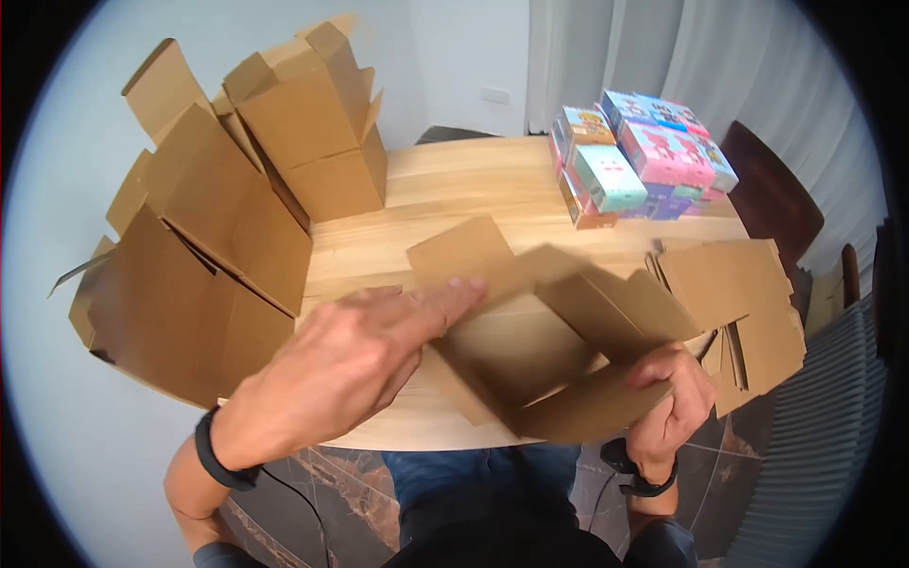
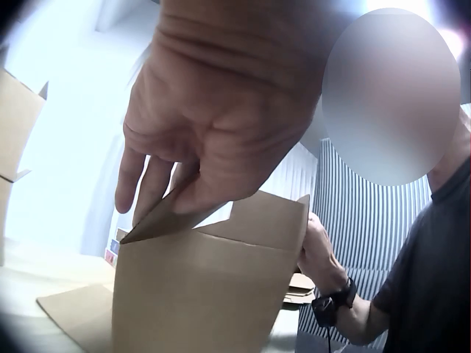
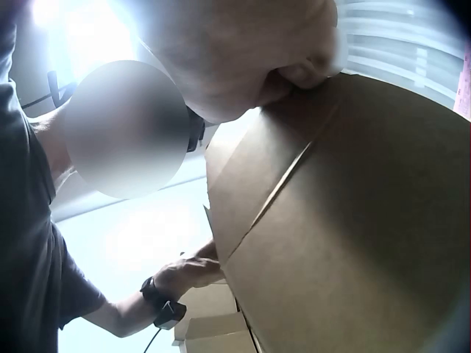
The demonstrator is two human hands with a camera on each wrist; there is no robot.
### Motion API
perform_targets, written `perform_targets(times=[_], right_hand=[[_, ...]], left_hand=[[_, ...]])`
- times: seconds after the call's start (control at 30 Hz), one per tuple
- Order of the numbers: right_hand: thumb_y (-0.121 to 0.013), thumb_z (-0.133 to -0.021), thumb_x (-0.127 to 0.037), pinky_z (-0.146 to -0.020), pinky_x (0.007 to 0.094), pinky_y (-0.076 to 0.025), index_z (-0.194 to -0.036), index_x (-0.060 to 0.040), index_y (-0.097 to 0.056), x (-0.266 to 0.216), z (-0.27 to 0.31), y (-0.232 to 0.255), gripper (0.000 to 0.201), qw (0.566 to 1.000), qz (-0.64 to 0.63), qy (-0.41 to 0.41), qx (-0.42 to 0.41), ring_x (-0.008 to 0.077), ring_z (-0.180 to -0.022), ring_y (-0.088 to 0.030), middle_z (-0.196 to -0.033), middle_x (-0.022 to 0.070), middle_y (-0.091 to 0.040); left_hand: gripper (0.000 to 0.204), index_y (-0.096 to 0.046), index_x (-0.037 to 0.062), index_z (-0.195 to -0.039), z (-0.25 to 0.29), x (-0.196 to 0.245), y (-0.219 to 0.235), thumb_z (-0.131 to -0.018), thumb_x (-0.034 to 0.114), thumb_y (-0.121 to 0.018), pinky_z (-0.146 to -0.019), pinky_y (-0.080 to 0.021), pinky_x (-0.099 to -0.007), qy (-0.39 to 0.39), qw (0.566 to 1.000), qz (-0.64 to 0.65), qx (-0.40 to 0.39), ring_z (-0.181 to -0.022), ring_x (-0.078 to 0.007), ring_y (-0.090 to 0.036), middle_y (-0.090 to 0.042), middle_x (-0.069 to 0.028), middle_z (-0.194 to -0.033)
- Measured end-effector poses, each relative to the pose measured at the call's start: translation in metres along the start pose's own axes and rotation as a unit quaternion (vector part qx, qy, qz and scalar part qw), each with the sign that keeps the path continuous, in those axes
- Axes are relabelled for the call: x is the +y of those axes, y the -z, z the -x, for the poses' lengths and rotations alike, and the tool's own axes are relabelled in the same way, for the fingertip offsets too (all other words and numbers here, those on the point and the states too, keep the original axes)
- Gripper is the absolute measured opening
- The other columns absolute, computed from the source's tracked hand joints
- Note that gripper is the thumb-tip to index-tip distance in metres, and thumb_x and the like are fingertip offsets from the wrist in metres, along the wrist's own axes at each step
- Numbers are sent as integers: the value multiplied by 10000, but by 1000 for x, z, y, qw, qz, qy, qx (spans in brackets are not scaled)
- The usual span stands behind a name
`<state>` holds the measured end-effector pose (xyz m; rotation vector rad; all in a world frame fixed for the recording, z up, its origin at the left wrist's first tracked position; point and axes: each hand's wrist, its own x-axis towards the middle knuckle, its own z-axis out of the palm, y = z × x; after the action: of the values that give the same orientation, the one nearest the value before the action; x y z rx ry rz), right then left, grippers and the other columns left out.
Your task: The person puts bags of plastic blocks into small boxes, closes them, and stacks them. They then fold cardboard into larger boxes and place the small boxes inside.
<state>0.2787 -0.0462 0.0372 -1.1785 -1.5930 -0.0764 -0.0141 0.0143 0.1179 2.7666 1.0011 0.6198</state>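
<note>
An unfolded cardboard box point(image 1: 592, 412) is tilted over the table's near edge, its top open and flaps spread. My left hand point(image 1: 355, 350) pinches a flap at its left side. In the left wrist view that hand point(image 2: 221, 110) has the thumb on one face of the flap point(image 2: 165, 213) and fingers behind it. With curled fingers my right hand point(image 1: 670, 393) grips the box's near right corner. From the right wrist, a broad cardboard panel point(image 3: 353, 220) fills much of the view, the right hand point(image 3: 250, 51) holding its upper edge.
Several opened cardboard boxes point(image 1: 218, 218) stand along the table's left side. Small colourful boxes point(image 1: 653, 156) are stacked at the back right of the wooden table point(image 1: 454, 175). Flattened cardboard point(image 1: 729, 284) lies at the right edge, and a dark chair point(image 1: 776, 194) stands beyond.
</note>
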Motion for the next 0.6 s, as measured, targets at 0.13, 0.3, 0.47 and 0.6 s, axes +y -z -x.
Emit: perform_targets(times=[0.13,0.3,0.47,0.6], right_hand=[[-522,-592,-83,-474,341,-392,-693,-63,-559,-35,-15,5,109,986,-82,85,-117,243,-487,-528,-627,71,-575],[-544,-625,-63,-531,360,-407,-710,-71,-594,-37,-6,-12,99,994,-39,35,-100,254,-569,-552,-728,85,-632],[-561,-711,-114,-890,464,-459,-756,-63,-615,-24,5,6,87,986,107,1,-125,297,-868,-617,-1039,137,-705],[-554,-900,-233,-1026,506,-450,-745,-37,-586,-15,14,3,252,989,110,71,-71,428,-1085,-611,-1229,267,-633]], left_hand=[[557,-588,61,-1426,-33,14,23,-877,1,-664,-663,-545,-439,102,992,26,-68,-695,-375,-654,-688,-180,-842],[574,-575,64,-1437,-34,13,0,-869,42,-657,-724,-567,-447,-9,996,-20,-85,-994,-383,-676,-678,-195,-1280],[606,-565,103,-1460,-26,-5,2,-865,21,-642,-783,-598,-411,-35,984,-117,-129,-1104,-364,-668,-612,-144,-1439],[533,-633,165,-1412,-42,-24,9,-890,56,-645,-800,-617,-373,-192,967,-79,-151,-1208,-344,-658,-535,-71,-1550]])
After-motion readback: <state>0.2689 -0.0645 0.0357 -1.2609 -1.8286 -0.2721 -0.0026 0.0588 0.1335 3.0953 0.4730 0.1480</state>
